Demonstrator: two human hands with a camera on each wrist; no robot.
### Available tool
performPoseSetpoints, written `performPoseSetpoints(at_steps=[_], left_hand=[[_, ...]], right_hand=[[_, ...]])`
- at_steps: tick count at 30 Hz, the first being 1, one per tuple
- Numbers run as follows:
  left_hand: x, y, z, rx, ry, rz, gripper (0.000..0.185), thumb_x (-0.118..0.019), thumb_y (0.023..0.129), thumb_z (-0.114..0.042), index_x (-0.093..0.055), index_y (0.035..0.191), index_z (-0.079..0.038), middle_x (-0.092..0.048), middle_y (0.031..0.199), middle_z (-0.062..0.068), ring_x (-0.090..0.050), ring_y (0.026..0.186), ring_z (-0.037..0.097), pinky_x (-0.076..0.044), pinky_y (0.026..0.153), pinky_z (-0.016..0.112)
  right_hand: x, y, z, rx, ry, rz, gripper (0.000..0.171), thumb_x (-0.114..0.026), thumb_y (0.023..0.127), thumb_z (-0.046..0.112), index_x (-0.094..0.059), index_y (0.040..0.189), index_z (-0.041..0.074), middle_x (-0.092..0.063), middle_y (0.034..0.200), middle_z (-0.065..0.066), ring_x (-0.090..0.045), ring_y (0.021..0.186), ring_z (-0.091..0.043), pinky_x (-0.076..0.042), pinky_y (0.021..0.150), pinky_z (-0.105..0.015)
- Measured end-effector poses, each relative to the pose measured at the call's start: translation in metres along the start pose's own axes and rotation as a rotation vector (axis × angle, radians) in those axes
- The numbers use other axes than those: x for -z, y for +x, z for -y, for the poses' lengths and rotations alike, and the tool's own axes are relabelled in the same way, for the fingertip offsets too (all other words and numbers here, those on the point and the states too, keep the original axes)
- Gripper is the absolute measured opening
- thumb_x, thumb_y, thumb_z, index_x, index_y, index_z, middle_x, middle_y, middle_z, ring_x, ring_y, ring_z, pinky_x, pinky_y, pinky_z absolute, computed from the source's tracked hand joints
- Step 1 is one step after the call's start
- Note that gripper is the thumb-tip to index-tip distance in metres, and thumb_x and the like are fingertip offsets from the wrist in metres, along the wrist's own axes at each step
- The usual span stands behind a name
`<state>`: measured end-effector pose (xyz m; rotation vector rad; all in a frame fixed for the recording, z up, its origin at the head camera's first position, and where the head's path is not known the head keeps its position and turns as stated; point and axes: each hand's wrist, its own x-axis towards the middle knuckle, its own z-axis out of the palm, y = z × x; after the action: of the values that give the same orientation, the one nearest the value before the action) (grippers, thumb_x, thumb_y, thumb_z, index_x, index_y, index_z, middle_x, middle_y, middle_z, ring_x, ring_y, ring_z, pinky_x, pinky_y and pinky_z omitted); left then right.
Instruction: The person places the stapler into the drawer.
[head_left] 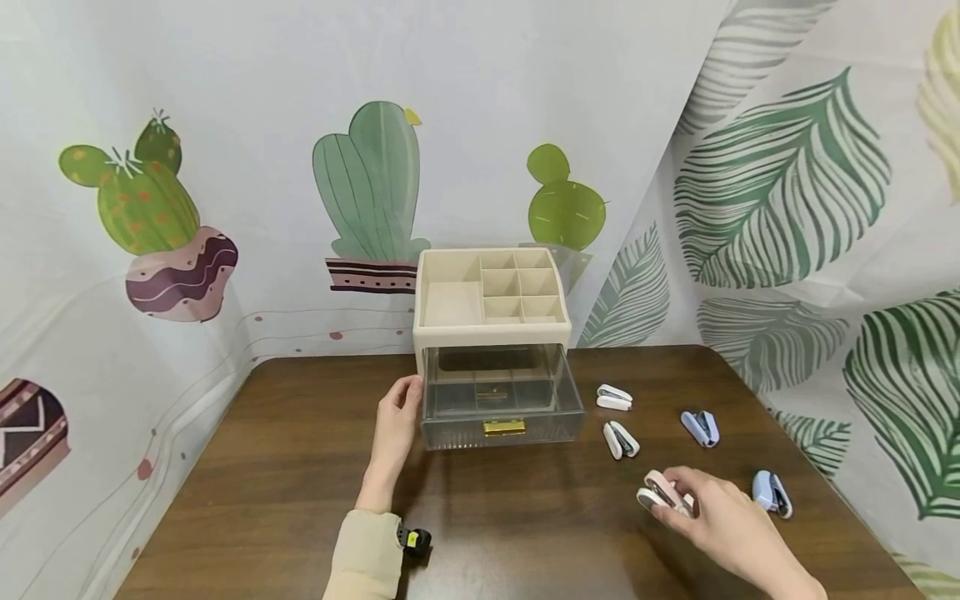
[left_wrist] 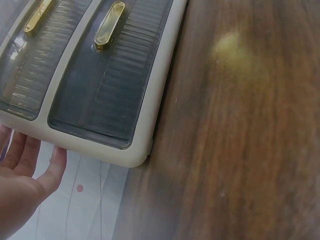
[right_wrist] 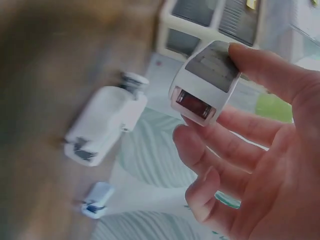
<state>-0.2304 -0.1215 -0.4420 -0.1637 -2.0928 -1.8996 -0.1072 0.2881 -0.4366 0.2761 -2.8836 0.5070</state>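
Note:
In my right hand a small pale pink and white stapler is held above the table's right side. The right wrist view shows the thumb and fingers pinching the stapler. My left hand touches the left side of a cream desk organizer, its fingers fairly straight along the edge. A clear drawer with a gold handle projects from the organizer's front. Two lower drawers with gold handles look flush in the left wrist view, where the left hand rests by the frame.
Right of the organizer lie two white staplers. Farther right are a blue stapler and another blue stapler, near the right edge of the brown table. A patterned curtain hangs behind.

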Motion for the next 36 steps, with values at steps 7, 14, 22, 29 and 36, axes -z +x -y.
performPoseSetpoints(at_steps=[7,14,22,29,36], left_hand=[[0.000,0.000,0.000,-0.002,-0.001,0.004,0.030,-0.053,0.103,-0.021,-0.064,0.113,0.005,-0.063,0.094,0.007,-0.056,0.082,0.011,-0.046,0.074,0.023],[-0.001,0.000,0.003,-0.010,0.009,0.001,0.030,-0.053,0.103,-0.022,-0.064,0.113,0.004,-0.062,0.095,0.007,-0.054,0.084,0.012,-0.044,0.076,0.023],[-0.001,0.009,0.029,-0.024,0.011,-0.026,0.031,-0.054,0.102,-0.028,-0.066,0.112,-0.001,-0.062,0.090,0.002,-0.054,0.082,0.012,-0.044,0.073,0.023],[-0.002,0.009,0.035,-0.018,0.022,-0.034,0.034,-0.054,0.101,-0.034,-0.067,0.113,-0.004,-0.064,0.098,0.008,-0.056,0.088,0.016,-0.044,0.078,0.024],[0.000,0.009,0.038,-0.020,0.044,-0.039,0.033,-0.053,0.102,-0.031,-0.066,0.116,-0.004,-0.065,0.102,0.006,-0.054,0.090,0.015,-0.043,0.080,0.024]], right_hand=[[0.020,0.019,0.015,0.034,0.015,-0.086,0.033,-0.079,0.080,0.040,-0.066,0.106,0.025,-0.048,0.067,0.017,-0.046,0.060,-0.002,-0.036,0.051,-0.031],[0.047,0.044,0.029,0.040,0.015,-0.126,0.037,-0.074,0.085,0.047,-0.065,0.113,0.025,-0.054,0.072,0.014,-0.053,0.066,-0.008,-0.038,0.051,-0.035],[0.076,0.075,0.058,0.162,0.005,-0.246,0.033,-0.077,0.083,0.040,-0.065,0.110,0.025,-0.056,0.073,0.013,-0.054,0.066,-0.009,-0.039,0.050,-0.032],[0.086,0.099,0.089,0.266,-0.031,-0.274,0.029,-0.077,0.082,0.037,-0.065,0.105,0.025,-0.051,0.069,0.013,-0.048,0.061,-0.007,-0.038,0.051,-0.031],[0.083,0.124,0.121,0.359,-0.082,-0.225,0.031,-0.076,0.082,0.043,-0.065,0.103,0.023,-0.056,0.076,0.011,-0.053,0.065,-0.009,-0.043,0.054,-0.037]])
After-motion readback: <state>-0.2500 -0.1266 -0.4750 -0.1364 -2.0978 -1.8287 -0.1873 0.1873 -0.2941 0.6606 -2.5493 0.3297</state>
